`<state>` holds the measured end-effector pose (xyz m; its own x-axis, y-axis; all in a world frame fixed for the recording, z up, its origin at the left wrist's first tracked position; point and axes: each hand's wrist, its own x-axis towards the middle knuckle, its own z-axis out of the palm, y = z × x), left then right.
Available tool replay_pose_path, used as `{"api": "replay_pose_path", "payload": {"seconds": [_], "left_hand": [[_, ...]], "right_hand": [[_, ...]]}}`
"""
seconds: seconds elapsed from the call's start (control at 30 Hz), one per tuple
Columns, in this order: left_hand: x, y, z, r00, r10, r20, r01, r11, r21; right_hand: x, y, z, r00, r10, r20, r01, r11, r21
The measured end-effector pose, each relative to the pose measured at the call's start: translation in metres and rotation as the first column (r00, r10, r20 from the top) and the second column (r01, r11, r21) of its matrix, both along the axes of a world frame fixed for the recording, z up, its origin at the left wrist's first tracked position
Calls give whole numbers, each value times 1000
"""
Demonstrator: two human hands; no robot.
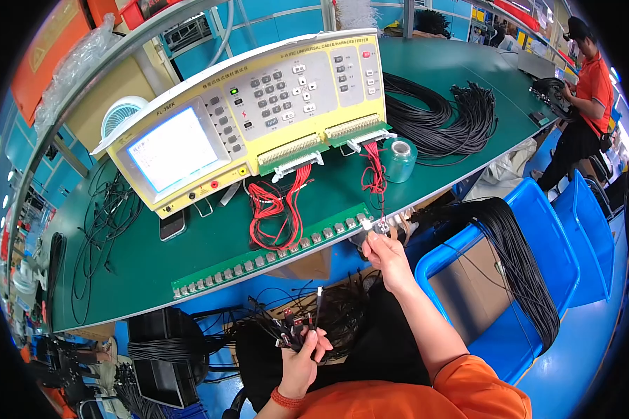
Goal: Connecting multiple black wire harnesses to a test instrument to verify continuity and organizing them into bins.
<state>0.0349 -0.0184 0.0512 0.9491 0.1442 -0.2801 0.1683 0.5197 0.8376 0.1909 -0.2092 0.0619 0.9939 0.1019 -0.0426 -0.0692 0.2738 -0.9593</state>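
Observation:
My left hand (306,356) holds a bunch of black cables by their USB plugs (293,324), one plug standing up above the rest. At the table's front edge my right hand (388,256) has its fingertips together on a small pale connector at the right end of a green circuit board strip (272,254) with a row of metal ports. Above the strip stands a yellow cable harness tester (288,105), its screen (173,152) lit. Red wires (275,214) run down from its header connectors. A thin dark wire passes near my right fingertips.
Black cable bundles (435,115) lie behind a green roll (400,160). A phone (173,225) and loose cables (102,220) are at the left. Blue bins (545,230) with draped cables stand right; a black bin (162,361) is low left. A co-worker (589,94) stands far right.

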Motion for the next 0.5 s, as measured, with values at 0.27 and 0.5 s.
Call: {"api": "replay_pose_path", "payload": {"seconds": [0.27,0.5], "left_hand": [[2,2,-3,998,-60,13,60,998,-12],[4,-1,-3,994,-105,-6,104,990,-100]], "right_hand": [[2,3,4,1000,18,0,-18,1000,8],[12,19,14,994,-103,-46,106,992,71]]}}
